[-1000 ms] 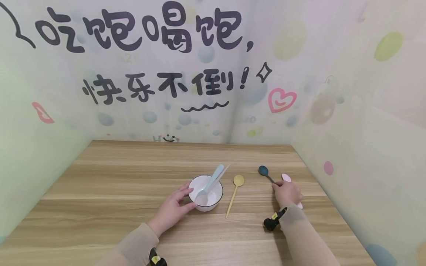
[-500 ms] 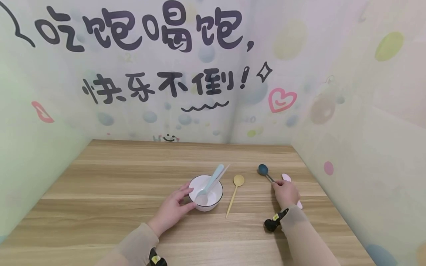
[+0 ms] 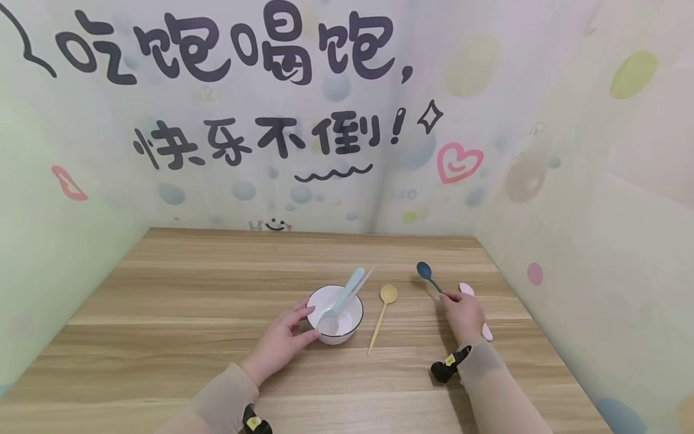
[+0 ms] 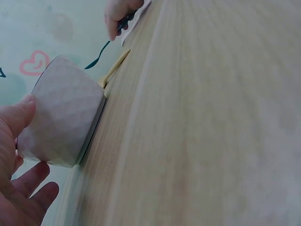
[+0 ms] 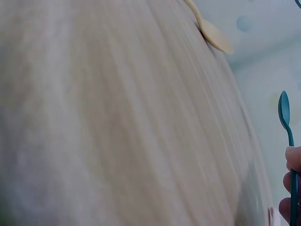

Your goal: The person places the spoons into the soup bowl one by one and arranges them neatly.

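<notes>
Clearly steadying: left hand (image 3: 282, 340) cupped against the near-left wall of the white bowl (image 3: 335, 315), thumb and fingers resting on the faceted outside rather than wrapped right round, presumably to keep it from sliding on the wooden table (image 3: 190, 289). Inside, propped on the far-right rim, a light blue spoon (image 3: 341, 299) with a pale, translucent utensil beside it.

Over to the right, right hand (image 3: 463, 314) closed in a pinch on the handle of the dark teal spoon (image 3: 429, 276), head raised off the wood and pointing far and left. Seems a lift by the handle, keeping the spoon head free. Between bowl and that hand, flat on the table, a yellow spoon (image 3: 382, 314), untouched. Just right of the right hand, a pink spoon (image 3: 467, 290), mostly covered.

Hard to judge: how much of the pink spoon lies under the hand; what exactly the pale utensil in the bowl is; whether the bowl holds anything else. Wrist views heavily blurred; right wrist view shows only fingertips (image 5: 292, 157) on the teal handle, the rest cut off at the frame edge.
</notes>
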`<state>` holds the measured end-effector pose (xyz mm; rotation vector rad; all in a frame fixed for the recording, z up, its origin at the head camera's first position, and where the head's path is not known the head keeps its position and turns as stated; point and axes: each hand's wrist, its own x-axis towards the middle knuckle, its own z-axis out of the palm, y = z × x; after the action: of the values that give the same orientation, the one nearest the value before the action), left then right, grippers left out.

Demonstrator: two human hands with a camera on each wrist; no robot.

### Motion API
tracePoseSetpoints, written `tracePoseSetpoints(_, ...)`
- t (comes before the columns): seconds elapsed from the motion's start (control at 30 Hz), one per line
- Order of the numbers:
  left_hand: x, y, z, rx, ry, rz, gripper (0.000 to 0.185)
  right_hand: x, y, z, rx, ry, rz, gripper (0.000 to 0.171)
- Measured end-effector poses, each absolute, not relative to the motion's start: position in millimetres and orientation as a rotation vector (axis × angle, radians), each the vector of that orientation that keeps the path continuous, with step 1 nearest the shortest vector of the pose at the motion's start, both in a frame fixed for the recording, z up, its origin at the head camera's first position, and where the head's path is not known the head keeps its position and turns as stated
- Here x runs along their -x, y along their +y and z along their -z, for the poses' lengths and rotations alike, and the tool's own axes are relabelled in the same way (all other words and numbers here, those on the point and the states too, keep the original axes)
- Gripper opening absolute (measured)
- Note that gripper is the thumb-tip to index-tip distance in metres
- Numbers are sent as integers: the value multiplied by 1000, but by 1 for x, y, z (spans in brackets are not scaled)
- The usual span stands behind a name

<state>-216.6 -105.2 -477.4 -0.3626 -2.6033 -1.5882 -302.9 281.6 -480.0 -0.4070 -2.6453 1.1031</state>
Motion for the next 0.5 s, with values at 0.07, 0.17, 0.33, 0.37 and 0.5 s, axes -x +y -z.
tracePoseSetpoints(0.07, 217, -105, 478, 361, -2606, 1581, 51, 302, 280, 477, 389, -2652, -1140, 27)
tracePoseSetpoints(0.17, 216, -105, 478, 358, -2611, 1565, 51, 302, 278, 474, 353, -2661, -1194, 28)
tracePoseSetpoints(0.33, 217, -105, 479, 363, -2614, 1557, 51, 303, 273, 468, 266, -2659, -1218, 28)
tracePoseSetpoints(0.37, 217, -105, 479, 365, -2613, 1556, 51, 303, 272, 467, 244, -2655, -1219, 28)
tracePoseSetpoints(0.5, 218, -105, 479, 367, -2606, 1561, 51, 304, 269, 464, 183, -2649, -1233, 28)
